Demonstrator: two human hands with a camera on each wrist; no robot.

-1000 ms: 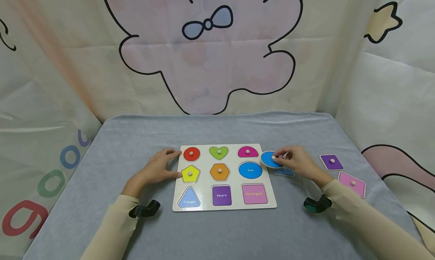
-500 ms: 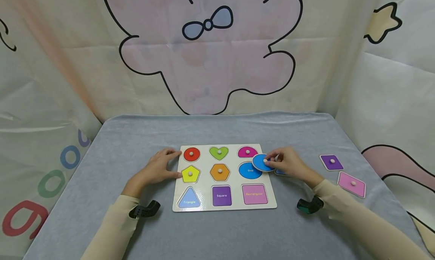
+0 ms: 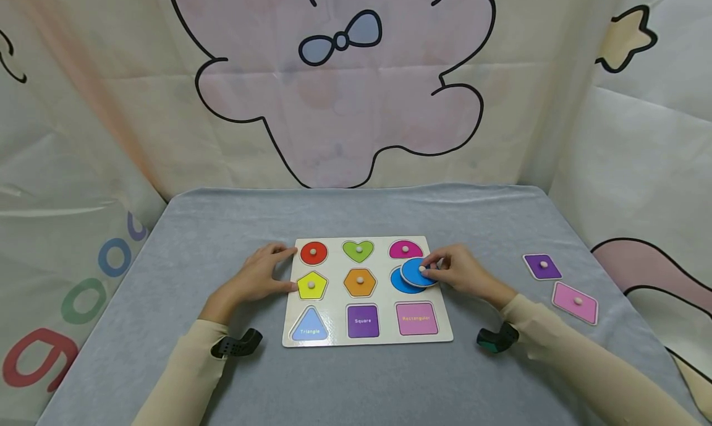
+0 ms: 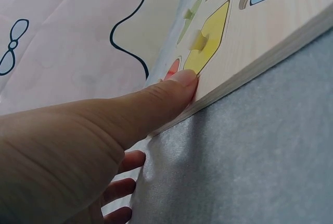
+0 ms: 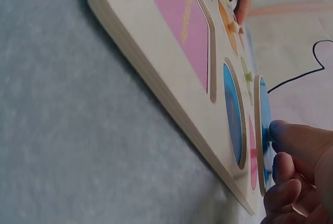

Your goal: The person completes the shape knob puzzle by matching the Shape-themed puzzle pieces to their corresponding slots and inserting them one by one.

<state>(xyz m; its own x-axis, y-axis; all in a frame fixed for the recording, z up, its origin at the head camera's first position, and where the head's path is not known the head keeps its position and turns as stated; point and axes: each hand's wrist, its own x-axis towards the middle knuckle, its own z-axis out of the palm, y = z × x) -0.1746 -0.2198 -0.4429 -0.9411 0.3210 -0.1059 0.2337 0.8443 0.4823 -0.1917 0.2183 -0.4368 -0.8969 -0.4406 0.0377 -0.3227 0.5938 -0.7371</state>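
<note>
My right hand point(image 3: 464, 272) pinches the knob of a blue oval puzzle piece point(image 3: 412, 271) over the right side of a white wooden puzzle board point(image 3: 337, 318). In the right wrist view the oval piece point(image 5: 265, 114) hangs tilted, apart from the board, with the blue oval recess point(image 5: 232, 114) partly uncovered beside it. My left hand point(image 3: 250, 282) rests at the board's left edge. Its thumb point(image 4: 179, 86) touches the board beside the yellow pentagon piece point(image 4: 210, 39), and the other fingers spread along the edge.
A purple square piece point(image 3: 542, 266) and a pink rectangle piece point(image 3: 575, 303) lie on the grey cloth point(image 3: 367, 383) to the right. Red circle point(image 3: 314, 253), green heart point(image 3: 358, 251), magenta half-circle point(image 3: 405, 249) and orange hexagon point(image 3: 359, 282) pieces sit in the board.
My right hand has carried the oval piece left from beside the board to over the oval recess. The blue piece lying near the board's right edge is now hidden. The left hand stays put.
</note>
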